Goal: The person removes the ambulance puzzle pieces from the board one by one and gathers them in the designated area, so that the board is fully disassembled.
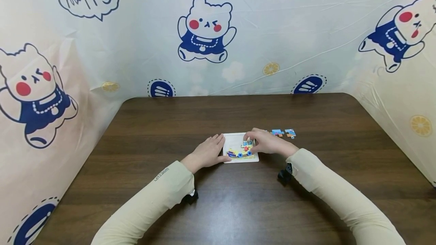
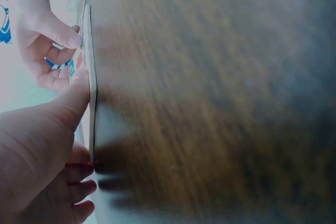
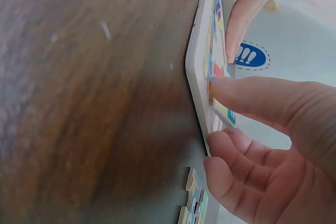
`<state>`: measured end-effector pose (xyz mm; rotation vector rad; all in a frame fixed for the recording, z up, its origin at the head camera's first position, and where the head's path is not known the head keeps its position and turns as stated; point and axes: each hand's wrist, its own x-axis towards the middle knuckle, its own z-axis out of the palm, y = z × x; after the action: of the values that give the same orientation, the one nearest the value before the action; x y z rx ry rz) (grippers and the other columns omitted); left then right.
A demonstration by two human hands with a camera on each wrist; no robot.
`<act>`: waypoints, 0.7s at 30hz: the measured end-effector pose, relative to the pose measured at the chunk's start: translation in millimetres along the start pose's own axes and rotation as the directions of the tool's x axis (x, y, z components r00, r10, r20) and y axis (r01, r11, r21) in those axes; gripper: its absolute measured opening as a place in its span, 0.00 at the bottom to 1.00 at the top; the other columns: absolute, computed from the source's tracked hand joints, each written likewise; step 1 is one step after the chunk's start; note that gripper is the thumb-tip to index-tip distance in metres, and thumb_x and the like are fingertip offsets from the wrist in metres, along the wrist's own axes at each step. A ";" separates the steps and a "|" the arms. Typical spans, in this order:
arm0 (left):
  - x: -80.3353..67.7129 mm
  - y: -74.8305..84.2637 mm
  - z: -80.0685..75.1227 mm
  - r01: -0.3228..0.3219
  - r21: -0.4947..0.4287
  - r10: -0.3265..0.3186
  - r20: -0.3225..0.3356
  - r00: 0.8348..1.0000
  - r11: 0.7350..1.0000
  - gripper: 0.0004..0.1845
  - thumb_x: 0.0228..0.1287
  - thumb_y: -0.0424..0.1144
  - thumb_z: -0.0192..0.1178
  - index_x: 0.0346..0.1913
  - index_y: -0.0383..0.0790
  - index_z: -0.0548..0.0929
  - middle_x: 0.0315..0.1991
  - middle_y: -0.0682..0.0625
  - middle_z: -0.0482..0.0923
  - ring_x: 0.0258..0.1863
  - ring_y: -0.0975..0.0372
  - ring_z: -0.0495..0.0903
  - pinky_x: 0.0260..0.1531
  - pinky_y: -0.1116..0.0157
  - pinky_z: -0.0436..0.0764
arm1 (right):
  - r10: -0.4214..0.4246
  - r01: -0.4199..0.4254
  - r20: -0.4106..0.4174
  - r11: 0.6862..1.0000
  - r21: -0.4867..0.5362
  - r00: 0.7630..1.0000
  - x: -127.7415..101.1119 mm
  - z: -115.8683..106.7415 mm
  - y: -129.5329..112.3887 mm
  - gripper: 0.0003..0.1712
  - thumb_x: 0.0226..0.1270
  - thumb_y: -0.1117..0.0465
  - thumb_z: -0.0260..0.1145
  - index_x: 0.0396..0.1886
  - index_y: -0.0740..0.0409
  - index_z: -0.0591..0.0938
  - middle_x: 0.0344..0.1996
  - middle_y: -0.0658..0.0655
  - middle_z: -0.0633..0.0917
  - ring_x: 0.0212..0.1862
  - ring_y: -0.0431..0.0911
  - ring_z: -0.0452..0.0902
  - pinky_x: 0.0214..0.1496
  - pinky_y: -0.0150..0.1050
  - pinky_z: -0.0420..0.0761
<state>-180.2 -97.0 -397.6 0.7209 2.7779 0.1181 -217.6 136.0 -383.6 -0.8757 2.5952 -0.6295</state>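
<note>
A puzzle piece (image 3: pixel 226 116) pinched by the right hand (image 1: pixel 266 141) could be jammed by tilting, the tray (image 1: pixel 233 140) touched by an outstretched left hand (image 1: pixel 208 152).

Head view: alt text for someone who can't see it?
The right hand pinches a piece at a puzzle tray on a brown table before a bear-print sheet; the left hand touches the tray's left side. More pieces lie beyond the right hand.

Near tabletop (image 1: pixel 235 203) passable, right grip (image 1: pixel 267 141) obstructing tray (image 1: pixel 232 139)
</note>
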 end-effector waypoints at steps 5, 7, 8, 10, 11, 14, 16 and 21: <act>-0.4 0.5 0.2 -0.001 0.007 0.001 0.000 1.000 1.000 0.44 0.65 0.61 0.50 0.72 0.32 0.54 0.74 0.40 0.52 0.73 0.51 0.52 0.71 0.55 0.56 | 0.009 -0.009 0.000 1.000 -0.012 1.000 -1.0 -0.4 -1.0 0.20 0.57 0.62 0.70 0.51 0.56 0.80 0.38 0.57 0.77 0.34 0.45 0.68 0.33 0.34 0.68; -0.4 0.4 0.6 -0.003 0.009 0.003 -0.002 1.000 1.000 0.44 0.65 0.61 0.50 0.72 0.32 0.55 0.73 0.40 0.52 0.73 0.51 0.53 0.71 0.55 0.56 | 0.017 -0.017 -0.002 1.000 -0.019 1.000 -1.3 -0.2 -1.8 0.20 0.57 0.63 0.70 0.51 0.57 0.81 0.38 0.57 0.77 0.33 0.45 0.69 0.33 0.34 0.68; -0.5 0.2 0.8 -0.004 0.009 0.004 -0.003 1.000 1.000 0.44 0.65 0.61 0.50 0.72 0.32 0.55 0.73 0.40 0.52 0.73 0.51 0.53 0.71 0.55 0.56 | 0.019 -0.019 -0.003 1.000 -0.024 1.000 -1.1 0.0 -1.9 0.20 0.57 0.63 0.70 0.51 0.57 0.81 0.38 0.57 0.77 0.33 0.44 0.69 0.33 0.34 0.68; -0.5 0.0 1.1 -0.006 0.011 0.006 -0.003 1.000 1.000 0.44 0.65 0.61 0.50 0.72 0.32 0.55 0.73 0.40 0.52 0.73 0.51 0.53 0.71 0.55 0.56 | 0.025 -0.026 -0.005 0.999 -0.030 1.000 -1.5 0.3 -2.6 0.20 0.57 0.63 0.70 0.50 0.57 0.81 0.38 0.57 0.77 0.33 0.44 0.69 0.33 0.33 0.69; -0.7 -0.1 1.1 -0.006 0.011 0.007 -0.003 1.000 1.000 0.44 0.65 0.61 0.50 0.72 0.32 0.55 0.73 0.40 0.52 0.73 0.51 0.53 0.71 0.55 0.56 | 0.027 -0.028 -0.007 0.999 -0.032 1.000 -1.5 0.4 -2.6 0.20 0.57 0.63 0.70 0.50 0.58 0.81 0.38 0.56 0.77 0.33 0.44 0.69 0.33 0.33 0.69; -1.0 -0.2 0.9 -0.007 0.007 0.007 -0.002 1.000 1.000 0.44 0.65 0.61 0.50 0.72 0.32 0.55 0.73 0.40 0.52 0.73 0.51 0.53 0.71 0.55 0.56 | 0.031 -0.032 -0.013 0.999 -0.031 0.999 -2.0 0.6 -2.0 0.20 0.57 0.63 0.70 0.51 0.58 0.81 0.38 0.56 0.78 0.33 0.44 0.69 0.33 0.33 0.69; -1.3 -0.3 0.6 -0.008 0.004 0.008 -0.003 1.000 1.000 0.44 0.65 0.61 0.50 0.72 0.31 0.55 0.73 0.40 0.52 0.73 0.51 0.53 0.71 0.55 0.56 | 0.034 -0.034 -0.017 0.999 -0.025 0.999 -2.3 0.4 -1.7 0.20 0.57 0.63 0.70 0.51 0.58 0.81 0.37 0.56 0.78 0.33 0.44 0.69 0.33 0.33 0.70; -1.8 -0.5 0.4 -0.009 -0.001 0.009 -0.002 1.000 1.000 0.44 0.65 0.61 0.50 0.72 0.31 0.55 0.73 0.40 0.52 0.73 0.51 0.52 0.71 0.55 0.56 | 0.020 -0.020 -0.031 1.000 -0.016 0.999 -2.8 -0.7 0.2 0.20 0.57 0.63 0.70 0.51 0.58 0.81 0.36 0.56 0.77 0.33 0.44 0.69 0.33 0.32 0.70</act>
<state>-178.8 -98.3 -397.5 0.7330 2.7765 0.1213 -215.9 138.0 -382.7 -0.8508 2.6370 -0.6221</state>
